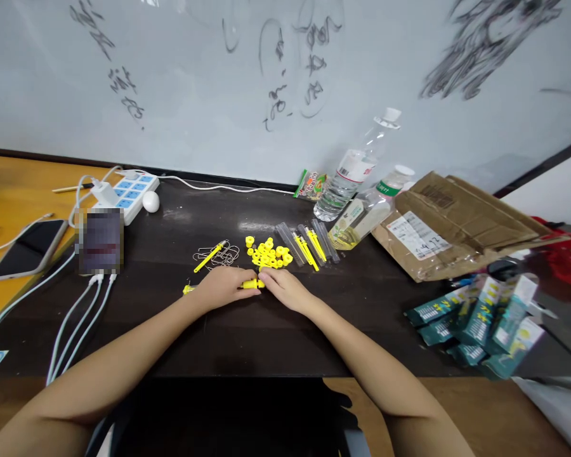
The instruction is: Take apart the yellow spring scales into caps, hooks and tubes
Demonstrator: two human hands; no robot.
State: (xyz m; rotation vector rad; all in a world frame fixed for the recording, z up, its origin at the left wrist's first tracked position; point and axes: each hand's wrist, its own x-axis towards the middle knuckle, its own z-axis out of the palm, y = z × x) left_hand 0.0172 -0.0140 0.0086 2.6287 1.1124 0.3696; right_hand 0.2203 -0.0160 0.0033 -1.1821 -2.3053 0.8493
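My left hand (pixel 223 285) and my right hand (pixel 288 289) meet above the dark table. Between their fingertips is a small yellow plastic part (pixel 251 284); both hands are closed on it, and fingers cover some of it. Just beyond lies a pile of small yellow caps (pixel 269 255). Clear plastic tubes (pixel 285 236) and thin yellow sticks (pixel 314 244) lie to its right. Left of the pile are bent metal wire loops (pixel 227 256) with a yellow stick (pixel 210 256) across them. Another yellow-ended piece (pixel 189 289) is partly hidden by my left hand.
Two bottles, one of water (pixel 352 174) and one of yellowish drink (pixel 368 212), lean by a snack packet (pixel 311 185). A cardboard parcel (pixel 457 222) and several green boxes (pixel 480 317) sit right. Left are a power strip (pixel 136 193), cables and a phone (pixel 28 249).
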